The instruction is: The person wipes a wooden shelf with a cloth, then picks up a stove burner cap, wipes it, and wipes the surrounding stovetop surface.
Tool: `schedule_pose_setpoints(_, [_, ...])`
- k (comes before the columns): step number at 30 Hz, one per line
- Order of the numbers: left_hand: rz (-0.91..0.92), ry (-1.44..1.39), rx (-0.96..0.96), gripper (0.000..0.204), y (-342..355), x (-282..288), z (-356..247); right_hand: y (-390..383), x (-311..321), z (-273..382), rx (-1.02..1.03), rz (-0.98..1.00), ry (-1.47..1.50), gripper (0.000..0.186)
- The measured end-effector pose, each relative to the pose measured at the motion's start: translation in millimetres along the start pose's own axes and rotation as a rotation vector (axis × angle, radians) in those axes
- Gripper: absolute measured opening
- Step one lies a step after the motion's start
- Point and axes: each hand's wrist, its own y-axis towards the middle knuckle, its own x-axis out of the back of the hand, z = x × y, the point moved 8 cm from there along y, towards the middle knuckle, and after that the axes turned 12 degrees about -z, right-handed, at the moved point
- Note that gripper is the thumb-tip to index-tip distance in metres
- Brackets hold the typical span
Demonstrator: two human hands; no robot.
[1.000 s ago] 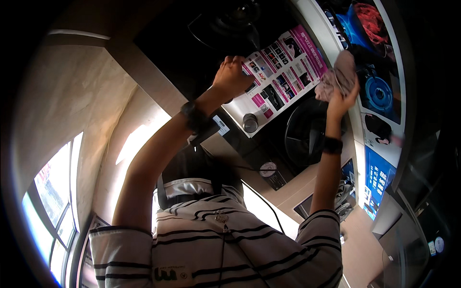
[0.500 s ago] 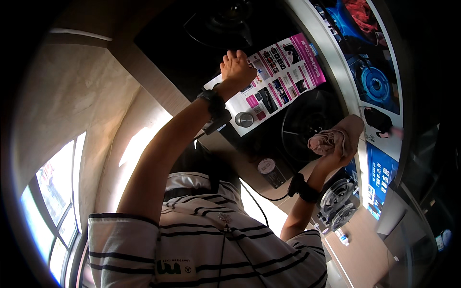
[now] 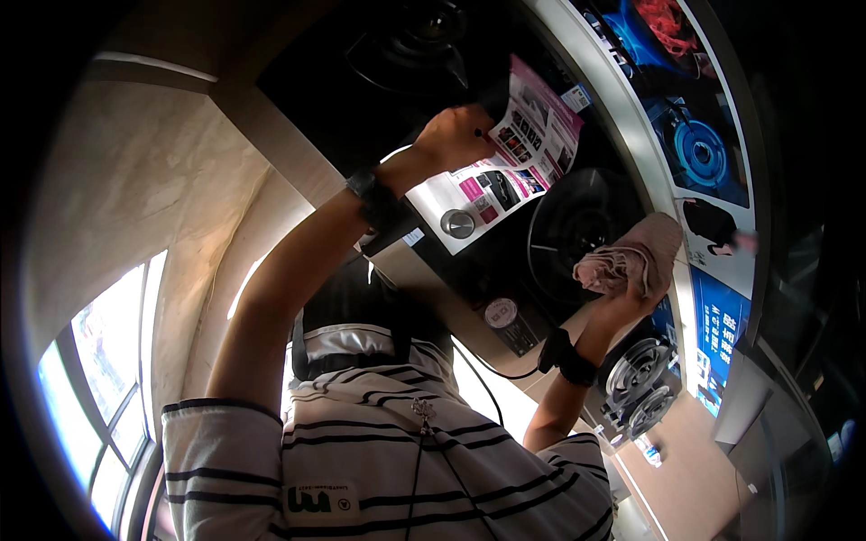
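My left hand [image 3: 458, 137] is closed on a printed sheet [image 3: 474, 215] in white and magenta. The sheet's far end is lifted and curled off a black gas cooktop [image 3: 397, 117], while its near part lies flat. At that near part shows a round silver knob [image 3: 457, 224]. My right hand [image 3: 639, 302] grips a bunched, pinkish cloth [image 3: 636, 257] beside the right burner [image 3: 586, 236]. Most of that hand's fingers are hidden by the cloth.
The far-left burner [image 3: 433, 41] has a dark pan support. Posters of burners [image 3: 699, 153] run along the panel at the right. Ring-shaped burner parts [image 3: 636, 370] stand at the lower right, near a small clear bottle [image 3: 648, 451]. A round sticker [image 3: 500, 313] marks the cooktop's front.
My left hand has moved right and closed on the sheet, and the sheet's far end has risen and bent. The cloth in my right hand has hardly moved.
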Motion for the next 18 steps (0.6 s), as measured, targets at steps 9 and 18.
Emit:
schedule_pose_setpoints(9, [-0.076, -0.105, -0.32, 0.028, -86, 40, 11, 3, 19, -6, -0.293, -0.173, 0.264, 0.052])
schedule_pose_setpoints(18, [0.175, -0.167, -0.106, 0.035, -126, 75, 30, 20, -21, -10, -0.331, -0.046, 0.287, 0.05])
